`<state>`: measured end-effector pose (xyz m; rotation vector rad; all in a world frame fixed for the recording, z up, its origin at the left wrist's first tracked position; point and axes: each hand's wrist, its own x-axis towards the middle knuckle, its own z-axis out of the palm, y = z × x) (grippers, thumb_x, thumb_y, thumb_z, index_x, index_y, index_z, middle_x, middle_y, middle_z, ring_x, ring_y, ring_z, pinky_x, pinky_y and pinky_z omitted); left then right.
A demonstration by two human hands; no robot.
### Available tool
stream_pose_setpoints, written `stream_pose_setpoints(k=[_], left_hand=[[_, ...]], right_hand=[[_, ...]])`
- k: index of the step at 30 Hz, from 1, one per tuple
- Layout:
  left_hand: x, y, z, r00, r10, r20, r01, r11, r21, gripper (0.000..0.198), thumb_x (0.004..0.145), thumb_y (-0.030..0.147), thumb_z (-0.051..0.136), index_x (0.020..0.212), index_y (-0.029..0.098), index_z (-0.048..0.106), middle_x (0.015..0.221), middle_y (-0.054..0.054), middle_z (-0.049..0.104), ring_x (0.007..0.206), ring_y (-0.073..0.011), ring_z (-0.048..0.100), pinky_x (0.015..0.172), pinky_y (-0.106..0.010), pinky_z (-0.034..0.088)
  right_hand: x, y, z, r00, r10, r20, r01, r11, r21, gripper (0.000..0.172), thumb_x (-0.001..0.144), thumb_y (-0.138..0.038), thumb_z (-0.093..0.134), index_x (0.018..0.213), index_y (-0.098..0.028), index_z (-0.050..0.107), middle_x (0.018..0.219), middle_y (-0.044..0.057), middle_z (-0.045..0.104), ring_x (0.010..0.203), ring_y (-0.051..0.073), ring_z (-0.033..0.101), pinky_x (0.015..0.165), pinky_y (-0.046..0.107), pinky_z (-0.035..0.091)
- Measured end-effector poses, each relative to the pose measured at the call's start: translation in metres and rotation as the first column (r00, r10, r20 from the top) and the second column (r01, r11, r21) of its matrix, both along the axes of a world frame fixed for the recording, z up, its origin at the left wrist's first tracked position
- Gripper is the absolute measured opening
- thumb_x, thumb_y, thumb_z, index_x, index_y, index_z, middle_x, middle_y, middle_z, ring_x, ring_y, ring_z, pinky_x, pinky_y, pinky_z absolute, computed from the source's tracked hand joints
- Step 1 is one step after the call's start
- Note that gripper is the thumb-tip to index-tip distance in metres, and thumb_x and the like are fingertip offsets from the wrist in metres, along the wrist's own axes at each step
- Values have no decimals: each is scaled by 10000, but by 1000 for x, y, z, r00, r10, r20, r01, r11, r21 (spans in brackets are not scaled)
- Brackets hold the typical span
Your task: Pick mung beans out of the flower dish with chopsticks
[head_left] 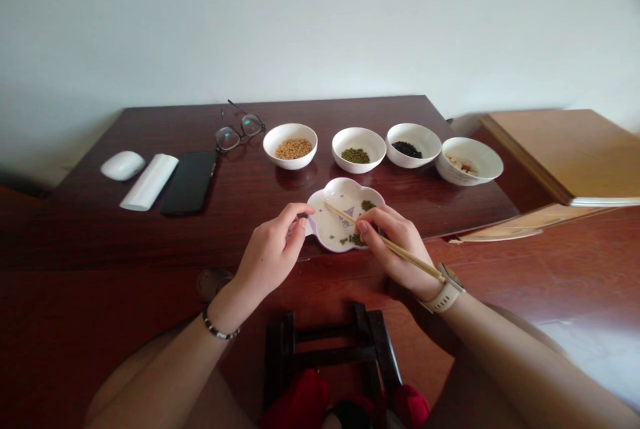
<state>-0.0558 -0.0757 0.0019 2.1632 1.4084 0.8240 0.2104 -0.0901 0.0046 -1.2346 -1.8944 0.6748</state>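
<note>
My right hand (pixel 395 249) grips a pair of thin wooden chopsticks (pixel 385 239), their tips reaching over a white flower-shaped dish (pixel 330 229) with a small blue-violet pattern. Small clusters of green mung beans (pixel 355 240) lie on the dish, partly hidden by my right fingers. My left hand (pixel 267 255) sits at the dish's left side, its fingertips pinching the rim. White bowls of soybeans (pixel 290 149), mung beans (pixel 359 156) and black beans (pixel 413 149) stand beyond the dish. A fourth white bowl (pixel 469 161) holds reddish scraps.
The dark reddish-wood table (pixel 150 242) also holds eyeglasses (pixel 240 129), a white computer mouse (pixel 123 165), a white case (pixel 149 182) and a black phone (pixel 190 182). A tan folder (pixel 565 149) lies to the right. A dark wooden stool (pixel 325 342) stands below.
</note>
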Motion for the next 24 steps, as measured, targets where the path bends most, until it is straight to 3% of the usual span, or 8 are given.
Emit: stream_pose_setpoints(k=[17,24], left_hand=[[0,0,2,1000,-1,-6,1,1000,8,274,1120,252,478,1325,224,657,1069,-28,802,798,-152,735,699,-259,504],[0,-1,1,1000,-6,-4,5,1000,-20,276,1139,294,471,1340,231,649,1142,-38,807,889,-173,765,787,-274,539]], right_hand=[[1,-1,3,999,29,42,-30,999,20,211,1117,-308,584,931,-238,655,906,43,656,870,214,615,792,358,464],[3,-1,1,998,40,51,-41,999,24,206,1119,-318,577,941,-243,650,916,40,657,874,217,620,795,354,464]])
